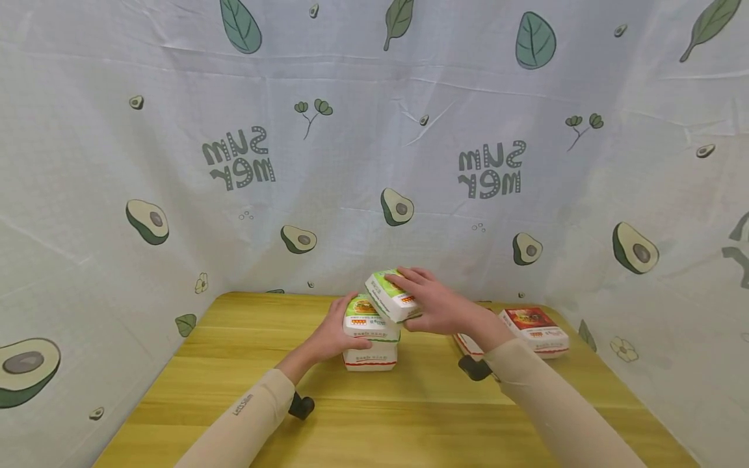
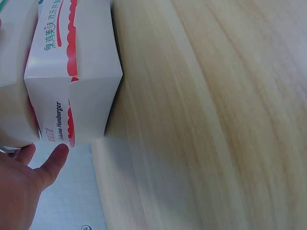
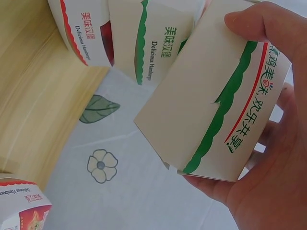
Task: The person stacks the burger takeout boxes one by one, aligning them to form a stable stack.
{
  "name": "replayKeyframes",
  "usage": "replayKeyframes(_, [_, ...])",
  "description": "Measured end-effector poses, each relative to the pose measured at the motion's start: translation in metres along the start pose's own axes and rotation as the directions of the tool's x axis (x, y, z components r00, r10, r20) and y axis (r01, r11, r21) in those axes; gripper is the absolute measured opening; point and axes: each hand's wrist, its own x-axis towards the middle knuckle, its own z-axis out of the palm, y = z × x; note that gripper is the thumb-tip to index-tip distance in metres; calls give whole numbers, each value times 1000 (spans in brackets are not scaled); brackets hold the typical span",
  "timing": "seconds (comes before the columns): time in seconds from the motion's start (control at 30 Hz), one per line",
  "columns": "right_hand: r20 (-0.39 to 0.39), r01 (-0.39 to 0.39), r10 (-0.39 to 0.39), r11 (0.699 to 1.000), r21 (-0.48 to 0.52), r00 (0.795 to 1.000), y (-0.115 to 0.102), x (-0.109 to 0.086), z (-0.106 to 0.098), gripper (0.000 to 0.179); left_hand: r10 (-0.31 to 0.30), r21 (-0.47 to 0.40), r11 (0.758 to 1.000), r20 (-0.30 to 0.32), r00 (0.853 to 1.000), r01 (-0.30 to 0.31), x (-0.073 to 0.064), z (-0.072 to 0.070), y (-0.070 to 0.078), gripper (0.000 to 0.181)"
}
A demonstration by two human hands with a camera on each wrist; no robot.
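Observation:
Two white hamburger boxes stand stacked near the table's back edge: a red-trimmed box below, a green-topped box on it. My left hand grips the upper one at its left side, thumb across the front. The left wrist view shows fingertips at the boxes' side. My right hand holds another green-topped hamburger box, tilted, over the stack's right part. In the right wrist view, the thumb lies on one face of this held box and the fingers are partly hidden behind it.
A red-topped hamburger box sits at the table's back right. Another red-trimmed box is beside it, partly hidden by the right forearm. A white curtain with avocado prints hangs behind the wooden table.

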Motion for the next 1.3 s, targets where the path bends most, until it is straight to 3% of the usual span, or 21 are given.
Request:
replayKeyframes(0.47, [22,-2,1,1000,5,1000,-8,14,6,90,4,3,1000,11,1000,-5,-1,-1,1,114])
replayKeyframes(0.77, [18,-22,21,999,37,1000,-16,21,6,76,11,0,1000,2,1000,-11,-1,-1,1,114])
replayKeyframes(1.3, [75,-5,-2,995,101,997,-11,11,0,68,36,0,999,10,999,-36,1,1,-2,116])
